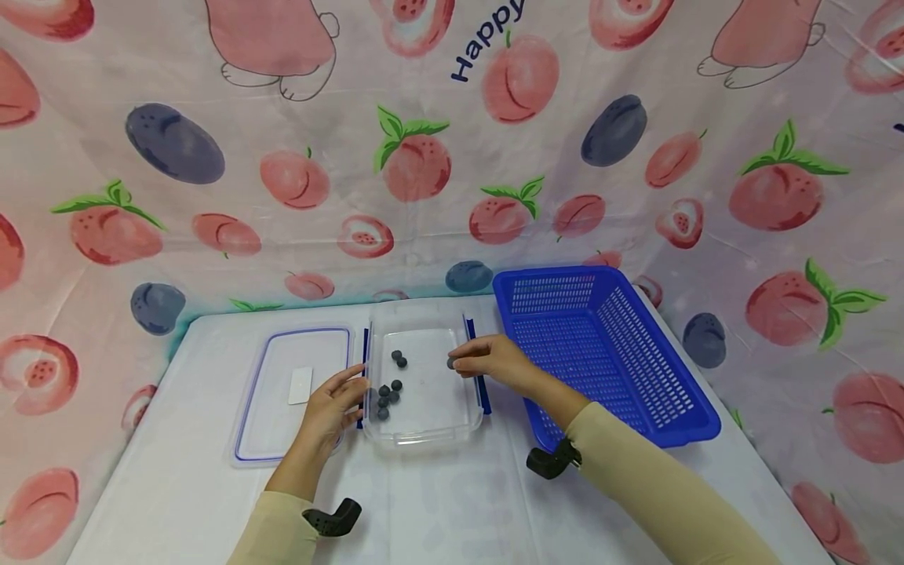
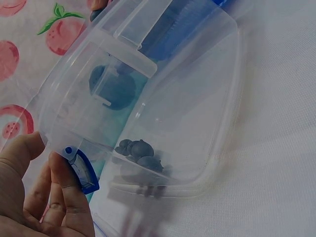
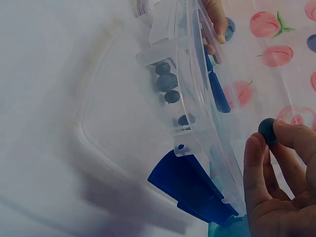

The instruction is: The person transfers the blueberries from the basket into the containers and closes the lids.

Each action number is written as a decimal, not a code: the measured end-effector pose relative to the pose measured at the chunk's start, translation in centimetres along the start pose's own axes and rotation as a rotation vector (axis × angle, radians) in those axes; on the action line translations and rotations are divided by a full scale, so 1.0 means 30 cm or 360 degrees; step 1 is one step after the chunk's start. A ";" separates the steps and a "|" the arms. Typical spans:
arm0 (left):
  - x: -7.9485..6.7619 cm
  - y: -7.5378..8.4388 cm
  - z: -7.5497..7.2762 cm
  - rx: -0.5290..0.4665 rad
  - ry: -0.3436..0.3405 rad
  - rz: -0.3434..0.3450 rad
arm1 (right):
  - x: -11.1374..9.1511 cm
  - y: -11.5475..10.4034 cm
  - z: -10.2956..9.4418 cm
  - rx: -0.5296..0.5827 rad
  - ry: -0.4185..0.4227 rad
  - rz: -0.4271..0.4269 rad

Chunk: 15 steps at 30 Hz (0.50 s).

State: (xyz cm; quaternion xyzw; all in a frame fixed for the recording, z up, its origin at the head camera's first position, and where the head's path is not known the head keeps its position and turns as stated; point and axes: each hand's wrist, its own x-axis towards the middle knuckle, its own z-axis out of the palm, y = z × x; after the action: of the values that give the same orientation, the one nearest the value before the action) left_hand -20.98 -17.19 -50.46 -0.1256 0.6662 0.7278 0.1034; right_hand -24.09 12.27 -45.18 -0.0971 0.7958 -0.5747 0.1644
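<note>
A clear plastic container [image 1: 424,428] with blue side latches stands in the middle of the table. Several blueberries [image 1: 384,402], small, round and dark, lie inside along its left half. My left hand [image 1: 332,408] grips the container's left wall, thumb by the rim and fingers against the blue latch [image 2: 85,170]. Between thumb and fingertips, my right hand [image 1: 497,362] pinches one blueberry [image 3: 267,131] over the container's right edge. In the right wrist view, the other blueberries [image 3: 167,82] show through the clear wall.
A clear lid [image 1: 271,333] with a blue seal and a white label [image 1: 300,385] lies flat on the left. To the right, a blue plastic basket [image 1: 565,329] stands close beside the container, under the right forearm. A fruit-print cloth [image 1: 424,259] hangs behind the white table [image 1: 452,518].
</note>
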 end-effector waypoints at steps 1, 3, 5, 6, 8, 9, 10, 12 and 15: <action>0.000 0.000 0.001 0.0000 0.0000 0.0000 | 0.002 0.002 0.001 0.0008 -0.0011 -0.0015; 0.001 0.000 0.001 0.0001 0.0000 0.0001 | 0.005 0.000 0.006 0.0035 -0.0020 -0.0020; 0.002 -0.001 0.002 0.0001 0.0000 0.0003 | 0.008 0.001 0.010 0.0045 -0.0020 -0.0020; 0.002 -0.001 0.002 0.0004 -0.0001 0.0003 | 0.010 0.000 0.012 0.0052 -0.0018 -0.0014; 0.002 -0.001 0.002 0.0013 -0.0003 0.0004 | 0.012 -0.006 0.017 0.0057 -0.0004 0.0005; 0.002 -0.001 0.002 0.0016 -0.0001 0.0004 | 0.014 -0.008 0.020 0.0059 0.0000 0.0009; 0.002 -0.001 0.002 0.0017 0.0000 0.0005 | 0.016 -0.011 0.023 0.0061 0.0002 0.0013; 0.001 -0.001 0.003 0.0023 0.0001 0.0004 | 0.021 -0.017 0.030 0.0069 -0.0001 0.0016; 0.001 -0.001 0.003 0.0020 0.0006 0.0000 | 0.030 -0.021 0.042 0.0085 -0.0009 0.0014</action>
State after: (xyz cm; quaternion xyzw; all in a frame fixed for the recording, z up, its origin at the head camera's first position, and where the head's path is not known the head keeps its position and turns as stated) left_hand -20.99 -17.10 -50.47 -0.1263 0.6709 0.7234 0.1030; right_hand -24.48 10.65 -45.07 -0.0906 0.7801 -0.5948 0.1717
